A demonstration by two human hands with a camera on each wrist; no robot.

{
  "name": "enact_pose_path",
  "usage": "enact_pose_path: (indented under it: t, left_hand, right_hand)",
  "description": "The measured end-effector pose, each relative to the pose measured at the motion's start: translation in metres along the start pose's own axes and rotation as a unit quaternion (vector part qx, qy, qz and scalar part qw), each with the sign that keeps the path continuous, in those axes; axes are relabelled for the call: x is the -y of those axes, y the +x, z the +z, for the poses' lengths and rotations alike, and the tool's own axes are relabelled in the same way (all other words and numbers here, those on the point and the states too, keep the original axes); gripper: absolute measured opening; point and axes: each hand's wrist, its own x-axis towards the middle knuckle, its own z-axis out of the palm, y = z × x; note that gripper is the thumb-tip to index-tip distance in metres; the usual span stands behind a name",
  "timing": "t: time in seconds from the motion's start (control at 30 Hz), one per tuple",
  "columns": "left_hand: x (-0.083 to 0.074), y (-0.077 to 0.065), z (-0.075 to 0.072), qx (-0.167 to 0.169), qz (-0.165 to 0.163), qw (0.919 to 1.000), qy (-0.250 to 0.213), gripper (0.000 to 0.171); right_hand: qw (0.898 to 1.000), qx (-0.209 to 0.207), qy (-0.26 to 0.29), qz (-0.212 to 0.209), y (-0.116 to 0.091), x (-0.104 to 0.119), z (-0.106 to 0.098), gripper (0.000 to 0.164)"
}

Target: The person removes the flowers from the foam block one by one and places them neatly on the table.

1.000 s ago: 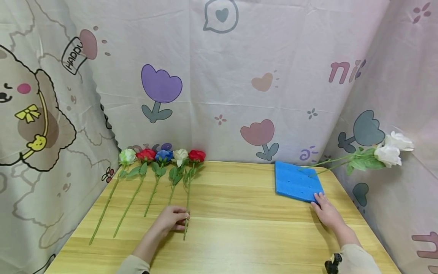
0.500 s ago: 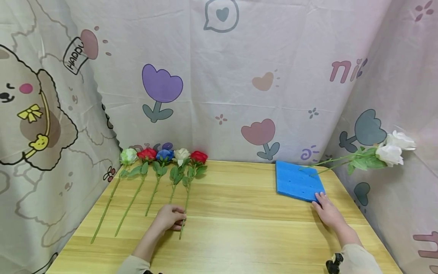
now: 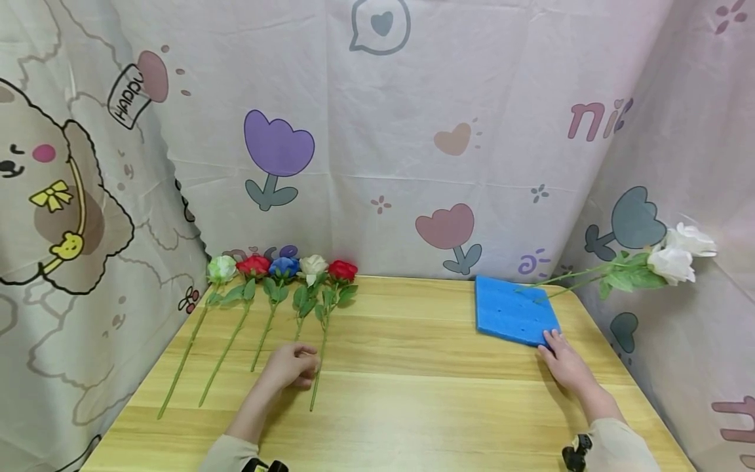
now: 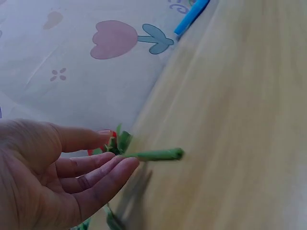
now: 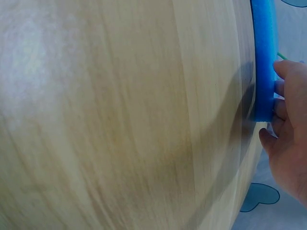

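My left hand (image 3: 286, 366) is beside the lower stem of a red rose (image 3: 343, 270), the rightmost of a row of artificial roses lying on the table. In the left wrist view its thumb and fingers are parted and fairly straight, with the rose's green stem (image 4: 160, 155) showing just past the fingertips. On the right, my right hand (image 3: 566, 364) rests its fingers on the near right corner of a blue foam board (image 3: 507, 314), the thumb lower at its edge. Two white roses (image 3: 671, 265) stand in the board, leaning right.
To the left of the red rose lie a cream rose (image 3: 312, 267), a blue rose (image 3: 284, 267), another red rose (image 3: 252, 266) and a pale green-white rose (image 3: 221, 269), stems toward me. Small holes dot the board. A printed curtain (image 3: 377, 131) borders the wooden table (image 3: 413, 419).
The red rose's stem end shifted slightly left, then stayed still. My left hand has loosened from it and moved a little up and left. The right hand has stayed on the board.
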Motion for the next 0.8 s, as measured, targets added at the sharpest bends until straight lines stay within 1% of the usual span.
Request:
enact_pose_path:
  t: [0.17, 0.4, 0.53, 0.8]
  left_hand:
    - [-0.016, 0.005, -0.001, 0.012, 0.012, 0.9998, 0.011, 0.033]
    - [-0.043, 0.014, 0.003, 0.033, 0.049, 0.9978, 0.031, 0.036]
    - [-0.058, 0.021, 0.010, 0.044, 0.061, 0.9967, 0.029, 0.032]
    - [-0.093, 0.031, 0.028, 0.071, 0.105, 0.9914, 0.030, 0.031]
  right_hand:
    - [1.000, 0.000, -0.001, 0.001, 0.000, 0.000, 0.000, 0.068]
    - [1.000, 0.001, -0.006, 0.003, 0.000, 0.001, 0.000, 0.067]
    - [1.000, 0.002, -0.002, 0.006, -0.001, 0.002, -0.001, 0.067]
    - [1.000, 0.002, 0.003, 0.009, -0.001, 0.003, 0.000, 0.067]
